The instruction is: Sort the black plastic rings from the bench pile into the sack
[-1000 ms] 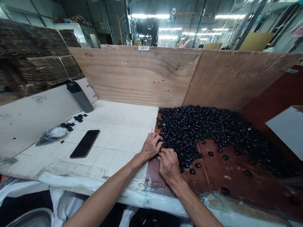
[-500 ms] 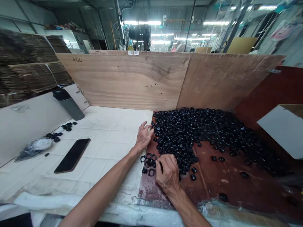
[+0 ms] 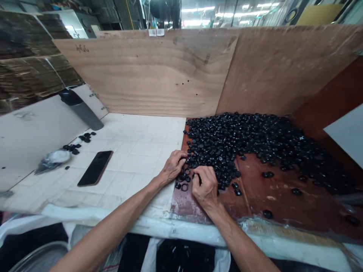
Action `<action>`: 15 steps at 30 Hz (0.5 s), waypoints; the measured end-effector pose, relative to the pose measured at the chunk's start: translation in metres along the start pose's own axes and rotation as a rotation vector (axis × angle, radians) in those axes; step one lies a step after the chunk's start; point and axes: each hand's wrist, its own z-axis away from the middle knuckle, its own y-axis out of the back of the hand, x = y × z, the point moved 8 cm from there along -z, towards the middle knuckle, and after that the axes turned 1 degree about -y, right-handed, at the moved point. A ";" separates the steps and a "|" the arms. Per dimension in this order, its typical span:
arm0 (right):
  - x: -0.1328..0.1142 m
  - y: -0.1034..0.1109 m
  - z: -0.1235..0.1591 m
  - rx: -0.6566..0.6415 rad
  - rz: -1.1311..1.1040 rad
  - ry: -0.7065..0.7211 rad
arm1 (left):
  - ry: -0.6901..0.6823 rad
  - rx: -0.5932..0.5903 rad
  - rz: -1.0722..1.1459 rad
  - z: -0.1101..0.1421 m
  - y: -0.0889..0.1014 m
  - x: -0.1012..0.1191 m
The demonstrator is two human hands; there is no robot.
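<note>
My left hand (image 3: 173,166) rests at the seam between the white surface and the red-brown board, its fingers curled in by the edge of a heap of small black plastic parts (image 3: 241,136). Its fingertips are partly hidden, so anything in them cannot be made out. Close by on the right, my right hand (image 3: 206,185) is closed, thumb against curled fingers, with something dark showing between them that I cannot identify. Between and below both hands lie several thin black rings (image 3: 184,187) and a small black cap-like part (image 3: 178,185).
A phone (image 3: 95,168), a grey bottle (image 3: 83,109) and a plastic bag (image 3: 53,160) with loose black pieces lie on the left. A wooden panel (image 3: 159,79) closes the back. A white box (image 3: 347,132) stands right. Below the front edge is a container of black parts (image 3: 185,257).
The view has tipped downward, showing the container below the edge. My left hand has come back from the heap's side toward the rings, nearer my right hand, which stays closed.
</note>
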 end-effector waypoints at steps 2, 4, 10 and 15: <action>0.001 0.004 -0.003 0.010 -0.053 -0.006 | 0.008 0.013 0.019 0.018 -0.003 0.014; 0.003 0.006 -0.006 0.003 -0.104 0.002 | 0.024 0.032 0.040 0.031 -0.005 0.028; 0.010 0.018 -0.012 0.009 -0.192 0.031 | 0.086 0.074 0.152 0.057 0.013 0.059; -0.010 0.022 0.004 -0.252 -0.203 0.052 | 0.216 0.260 0.159 0.090 0.043 0.052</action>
